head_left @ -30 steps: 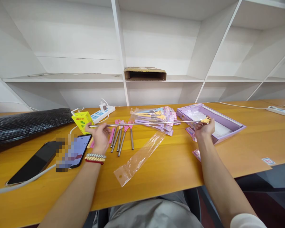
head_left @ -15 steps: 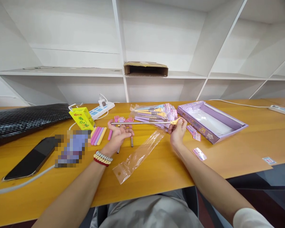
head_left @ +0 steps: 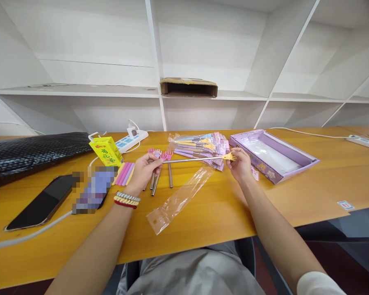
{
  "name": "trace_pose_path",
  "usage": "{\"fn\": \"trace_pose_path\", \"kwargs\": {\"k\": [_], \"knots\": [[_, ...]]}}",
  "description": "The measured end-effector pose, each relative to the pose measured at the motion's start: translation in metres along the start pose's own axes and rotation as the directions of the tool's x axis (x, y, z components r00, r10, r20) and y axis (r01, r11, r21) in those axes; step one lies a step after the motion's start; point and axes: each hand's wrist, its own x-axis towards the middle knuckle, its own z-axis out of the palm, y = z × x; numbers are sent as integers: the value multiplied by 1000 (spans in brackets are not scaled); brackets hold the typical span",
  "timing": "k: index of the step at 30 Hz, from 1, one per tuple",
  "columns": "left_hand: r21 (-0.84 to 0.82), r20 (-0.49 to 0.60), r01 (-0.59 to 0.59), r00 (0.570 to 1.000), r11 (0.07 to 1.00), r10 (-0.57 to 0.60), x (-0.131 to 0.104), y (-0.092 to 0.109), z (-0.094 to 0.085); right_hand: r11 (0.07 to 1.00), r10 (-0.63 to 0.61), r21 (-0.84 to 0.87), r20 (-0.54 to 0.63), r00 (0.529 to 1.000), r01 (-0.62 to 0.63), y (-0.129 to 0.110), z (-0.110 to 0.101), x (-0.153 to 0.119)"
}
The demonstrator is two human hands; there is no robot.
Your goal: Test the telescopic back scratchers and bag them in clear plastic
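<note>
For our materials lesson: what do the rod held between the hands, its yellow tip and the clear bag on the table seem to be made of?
Rod: probably polished metal, thin, silvery, shiny. Yellow tip: likely matte plastic, moulded like a little hand. Clear bag: thin glossy plastic film, see-through, with creases and glare.

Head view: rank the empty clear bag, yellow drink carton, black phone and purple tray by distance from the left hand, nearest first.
From the left hand:
1. Empty clear bag, just to its right, toward the table's near edge.
2. Yellow drink carton, to its left, slightly farther back.
3. Black phone, far left near the front edge.
4. Purple tray, far right beyond the right hand.
</note>
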Motion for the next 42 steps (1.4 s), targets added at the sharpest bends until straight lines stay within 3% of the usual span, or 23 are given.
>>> {"fn": "trace_pose_path", "kwargs": {"k": [3, 6, 11, 16, 18, 23, 28, 30, 33, 35, 37, 40, 42], "knots": [[273, 229, 58, 966, 960, -123, -4, 10, -12, 994, 16, -108, 40, 999, -12, 1, -3, -1], [461, 378, -4, 905, 888, -193, -8, 19, -15, 956, 5, -292, 41, 999, 8, 7, 1, -3], [564, 492, -127, 846, 816, -207, -14, 27, -1, 827, -197, -540, -20, 980, 155, 18, 10, -11], [575, 564, -314, 821, 756, -88, -29, 29, 33, 711, -217, -654, 147, 965, 259, 37, 34, -30], [589, 565, -325, 820, 740, -89, -33, 30, 41, 690, -207, -673, 170, 963, 267, 41, 41, -35], [562, 564, -170, 795, 809, -224, -34, 34, 38, 703, -133, -669, 208, 969, 240, 43, 40, -30], [425, 593, 62, 734, 903, -329, -32, 27, 33, 832, -86, -527, 188, 978, 175, 40, 33, -24], [373, 583, 114, 744, 921, -328, -31, 20, 34, 916, -17, -393, 148, 989, 74, 39, 32, -23], [297, 484, 149, 828, 943, -283, -29, 11, 37, 982, 78, -181, 90, 993, -61, 42, 31, -23], [270, 407, 117, 886, 956, -223, -29, 8, 39, 982, 140, -150, 165, 976, -115, 45, 33, -25], [286, 357, 20, 926, 958, -125, -31, 9, 43, 968, 209, -199, 319, 925, -150, 47, 36, -30], [354, 407, -178, 913, 918, 20, -37, 11, 51, 951, 288, -249, 506, 813, -182, 50, 42, -40], [395, 474, -262, 879, 881, 49, -38, 12, 53, 946, 317, -235, 541, 779, -221, 51, 45, -45]]}}
